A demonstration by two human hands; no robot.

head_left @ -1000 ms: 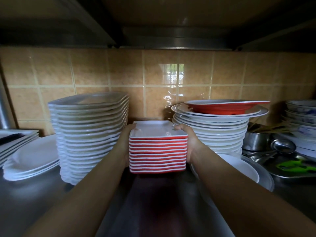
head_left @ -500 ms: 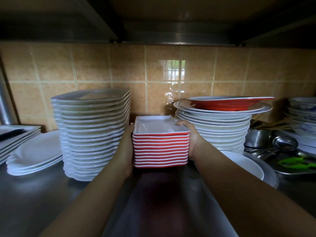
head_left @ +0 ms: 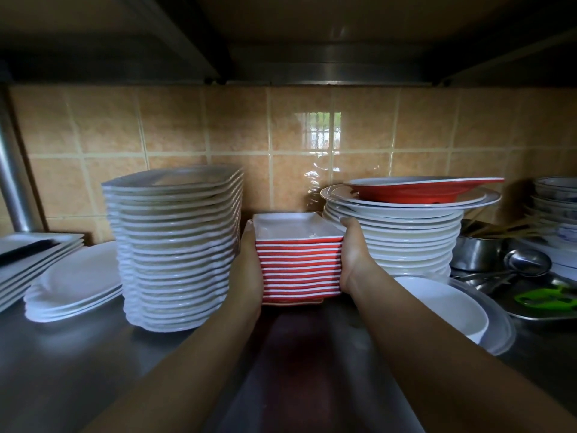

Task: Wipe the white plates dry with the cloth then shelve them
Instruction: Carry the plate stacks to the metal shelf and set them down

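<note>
A stack of small square dishes [head_left: 299, 270], red outside and white inside, stands on the steel shelf [head_left: 78, 370] between two taller piles. My left hand [head_left: 248, 267] presses its left side and my right hand [head_left: 354, 254] grips its right side, thumb over the top rim. A tall stack of white squarish plates [head_left: 175, 248] rises just to the left. A stack of round white plates [head_left: 412, 235] with a red bowl [head_left: 424, 189] on top stands to the right. No cloth is in view.
Flat white plates [head_left: 75, 282] and white rectangular trays [head_left: 34, 254] lie at the far left. A white bowl [head_left: 443, 304] sits at front right. A metal pot [head_left: 477, 251], ladles [head_left: 527, 264], a green tool [head_left: 546, 296] and patterned bowls [head_left: 555, 198] crowd the right. The tiled wall [head_left: 218, 135] is close behind.
Both hands have pushed the red-and-white stack further back on the shelf, deeper into the gap between the two tall piles. The view has moved closer.
</note>
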